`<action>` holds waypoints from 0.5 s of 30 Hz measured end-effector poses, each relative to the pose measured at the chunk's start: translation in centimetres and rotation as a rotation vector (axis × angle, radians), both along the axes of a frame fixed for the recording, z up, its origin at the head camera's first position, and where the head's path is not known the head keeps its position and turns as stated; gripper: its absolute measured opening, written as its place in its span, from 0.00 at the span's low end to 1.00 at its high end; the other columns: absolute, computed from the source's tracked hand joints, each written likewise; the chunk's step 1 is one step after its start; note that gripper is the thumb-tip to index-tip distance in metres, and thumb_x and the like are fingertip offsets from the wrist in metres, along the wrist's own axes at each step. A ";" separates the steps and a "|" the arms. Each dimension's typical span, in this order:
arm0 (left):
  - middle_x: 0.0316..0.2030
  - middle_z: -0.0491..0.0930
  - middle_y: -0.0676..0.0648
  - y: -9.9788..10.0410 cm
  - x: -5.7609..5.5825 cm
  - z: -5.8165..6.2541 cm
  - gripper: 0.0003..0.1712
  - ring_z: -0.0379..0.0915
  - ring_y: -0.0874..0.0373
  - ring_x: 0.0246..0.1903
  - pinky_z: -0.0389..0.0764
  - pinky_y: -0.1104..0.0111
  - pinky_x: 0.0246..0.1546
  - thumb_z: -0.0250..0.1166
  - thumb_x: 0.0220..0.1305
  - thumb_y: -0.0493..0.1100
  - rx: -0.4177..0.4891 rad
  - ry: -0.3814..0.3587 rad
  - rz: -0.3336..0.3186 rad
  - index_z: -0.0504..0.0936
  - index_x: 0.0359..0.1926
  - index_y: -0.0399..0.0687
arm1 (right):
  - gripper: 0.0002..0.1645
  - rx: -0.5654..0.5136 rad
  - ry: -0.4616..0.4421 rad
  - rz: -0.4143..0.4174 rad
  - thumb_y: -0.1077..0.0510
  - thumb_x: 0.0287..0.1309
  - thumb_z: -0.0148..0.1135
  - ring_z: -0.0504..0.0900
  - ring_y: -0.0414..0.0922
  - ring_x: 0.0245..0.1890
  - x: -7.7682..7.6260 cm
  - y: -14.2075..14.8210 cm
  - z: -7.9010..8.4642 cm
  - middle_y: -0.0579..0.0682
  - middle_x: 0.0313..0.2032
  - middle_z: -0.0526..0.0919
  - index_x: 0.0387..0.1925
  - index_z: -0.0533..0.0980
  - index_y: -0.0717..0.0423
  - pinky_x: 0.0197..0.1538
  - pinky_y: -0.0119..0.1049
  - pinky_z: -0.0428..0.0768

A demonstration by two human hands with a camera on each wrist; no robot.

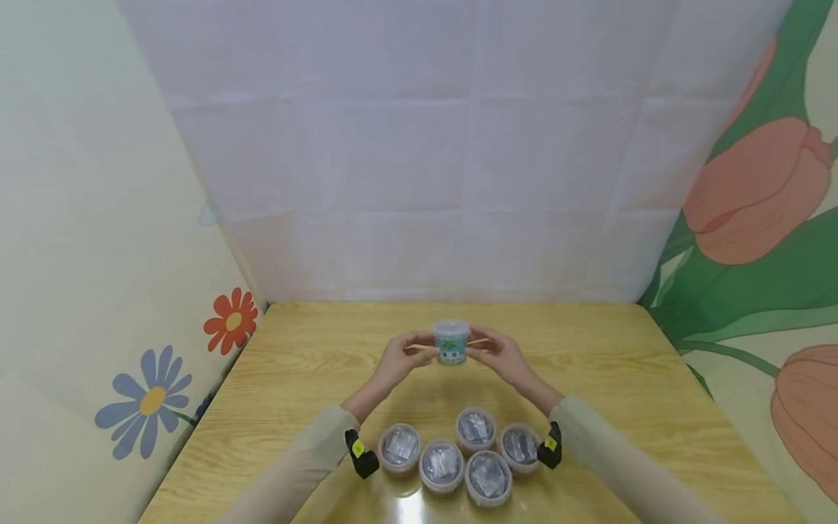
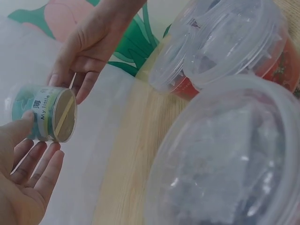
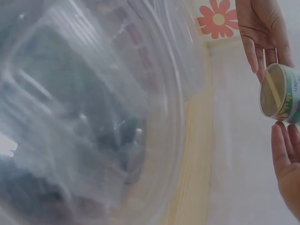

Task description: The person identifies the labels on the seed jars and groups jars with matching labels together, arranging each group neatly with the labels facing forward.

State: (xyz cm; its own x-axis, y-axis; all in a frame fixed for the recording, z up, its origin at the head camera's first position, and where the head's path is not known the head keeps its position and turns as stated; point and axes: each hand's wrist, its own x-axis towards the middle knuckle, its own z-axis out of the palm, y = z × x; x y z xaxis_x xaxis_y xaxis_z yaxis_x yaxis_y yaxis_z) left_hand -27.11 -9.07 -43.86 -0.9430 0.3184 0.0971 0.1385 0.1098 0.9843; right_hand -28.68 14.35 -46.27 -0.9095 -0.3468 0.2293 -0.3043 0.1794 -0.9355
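Observation:
Between both hands a small plastic cup (image 1: 451, 343) is held up above the wooden table. It has a clear lid, a teal label with a green leaf print, and "My little" readable on it in the left wrist view. My left hand (image 1: 406, 356) pinches one side with thumb and fingers, while my right hand (image 1: 499, 353) pinches the opposite side. From the left wrist, the cup's base (image 2: 64, 116) shows a yellowish strip across brown contents. In the right wrist view the cup (image 3: 281, 93) sits between the fingertips of the two hands.
Several lidded tubs (image 1: 441, 466) with clear packets under their lids stand on the table (image 1: 314, 349), nearer the body and between the forearms. Some show red labels (image 2: 185, 88) in the left wrist view. A white cloth (image 1: 419, 182) hangs behind; flower-printed panels (image 1: 753, 189) flank the table.

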 end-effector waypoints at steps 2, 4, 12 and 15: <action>0.47 0.77 0.37 0.0 -0.2 0.0 0.20 0.75 0.38 0.46 0.79 0.54 0.47 0.64 0.60 0.38 0.007 -0.011 0.011 0.76 0.52 0.35 | 0.30 0.026 0.013 -0.004 0.59 0.58 0.61 0.78 0.58 0.49 -0.2 -0.1 0.1 0.62 0.50 0.76 0.62 0.67 0.59 0.48 0.42 0.81; 0.48 0.76 0.36 0.0 -0.4 0.1 0.21 0.75 0.39 0.46 0.78 0.53 0.48 0.64 0.60 0.39 0.016 -0.029 0.015 0.75 0.53 0.35 | 0.30 0.050 0.023 -0.013 0.58 0.59 0.61 0.78 0.57 0.49 -0.3 -0.1 0.3 0.62 0.50 0.77 0.62 0.67 0.59 0.48 0.42 0.81; 0.53 0.74 0.33 0.2 -0.7 0.7 0.23 0.73 0.38 0.51 0.80 0.60 0.46 0.55 0.67 0.45 0.026 -0.079 -0.002 0.73 0.56 0.33 | 0.28 0.104 0.044 -0.022 0.58 0.61 0.58 0.77 0.57 0.49 -1.1 -0.2 0.5 0.62 0.51 0.77 0.61 0.67 0.61 0.50 0.44 0.80; 0.53 0.74 0.32 0.4 -1.0 0.8 0.23 0.74 0.38 0.50 0.80 0.58 0.47 0.55 0.68 0.46 0.009 -0.074 -0.006 0.73 0.55 0.31 | 0.28 0.136 0.035 -0.024 0.55 0.63 0.56 0.77 0.56 0.50 -1.2 -0.3 0.7 0.62 0.51 0.76 0.62 0.66 0.61 0.50 0.44 0.80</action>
